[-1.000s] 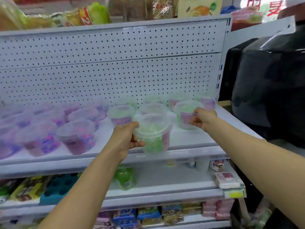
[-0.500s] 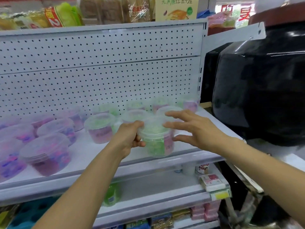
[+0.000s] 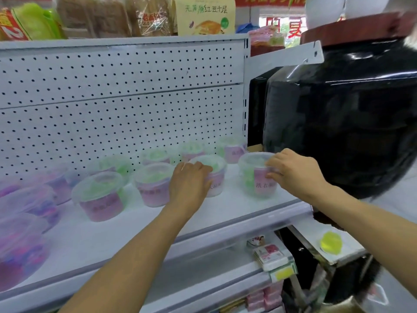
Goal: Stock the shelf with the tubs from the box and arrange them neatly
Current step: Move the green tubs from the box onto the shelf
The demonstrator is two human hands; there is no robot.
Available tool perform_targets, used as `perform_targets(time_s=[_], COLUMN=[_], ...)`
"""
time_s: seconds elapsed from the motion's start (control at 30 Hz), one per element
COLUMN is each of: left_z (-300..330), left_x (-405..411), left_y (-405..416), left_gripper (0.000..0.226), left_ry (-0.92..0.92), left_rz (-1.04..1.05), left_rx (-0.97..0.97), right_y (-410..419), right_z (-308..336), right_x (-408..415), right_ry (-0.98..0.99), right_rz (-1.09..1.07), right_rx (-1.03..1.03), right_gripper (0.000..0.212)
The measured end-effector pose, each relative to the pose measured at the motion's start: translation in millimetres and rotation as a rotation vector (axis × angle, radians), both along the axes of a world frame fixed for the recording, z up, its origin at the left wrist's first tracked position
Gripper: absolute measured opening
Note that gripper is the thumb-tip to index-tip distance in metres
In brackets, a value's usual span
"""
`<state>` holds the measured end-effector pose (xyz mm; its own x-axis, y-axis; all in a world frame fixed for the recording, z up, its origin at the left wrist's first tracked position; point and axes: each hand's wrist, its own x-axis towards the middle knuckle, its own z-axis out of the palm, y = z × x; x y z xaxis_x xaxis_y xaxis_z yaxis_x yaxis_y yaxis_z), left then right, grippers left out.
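Clear round tubs with pink labels stand in rows on the white shelf (image 3: 225, 213). Those on the left hold purple contents (image 3: 29, 202); those in the middle and right hold green (image 3: 99, 195). My left hand (image 3: 189, 184) wraps the left side of a green tub (image 3: 215, 170) standing on the shelf. My right hand (image 3: 293, 170) grips the right side of the rightmost front tub (image 3: 252, 175), also standing on the shelf. More green tubs (image 3: 230, 147) line the back by the pegboard. The box is out of view.
A white pegboard (image 3: 121, 105) backs the shelf. A big black glossy jar (image 3: 343, 118) stands close on the right. Packaged snacks (image 3: 203, 16) sit on the top shelf. Lower shelves hold small boxes (image 3: 270, 256). A yellow object (image 3: 330, 242) lies on a ledge at the lower right.
The tub that my left hand held in the air now stands on the shelf. My right hand moved from open beside it to gripping the rightmost front tub. The view shifted right.
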<state>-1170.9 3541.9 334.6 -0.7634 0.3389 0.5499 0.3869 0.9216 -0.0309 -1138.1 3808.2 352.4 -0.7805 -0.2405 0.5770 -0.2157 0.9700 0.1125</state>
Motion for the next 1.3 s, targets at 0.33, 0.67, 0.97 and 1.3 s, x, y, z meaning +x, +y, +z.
perform_targets(time_s=[0.33,0.67,0.97,1.3], left_z=[2,3,-58,-220], left_x=[-23,3,143,256], left_y=[13,13,43,91], left_gripper=[0.027,0.058,0.054,0.052], left_ry=[-0.123,-0.156,-0.137,-0.690], left_rz=[0.045,-0.003,-0.228,-0.237], left_rx=[0.107,-0.026,0.263,0.257], right_y=[-14,-20,-5,59], right_z=[-14,-10,-60,-230], right_x=[-54,-25,120,260], right_ry=[-0.117,-0.195,0.023,-0.386], right_rz=[-0.080,-0.073,0.028,-0.048], right_rx=[0.065,0.060,-0.120,-0.271], right_gripper=[0.017,0.052,0.051,0.042])
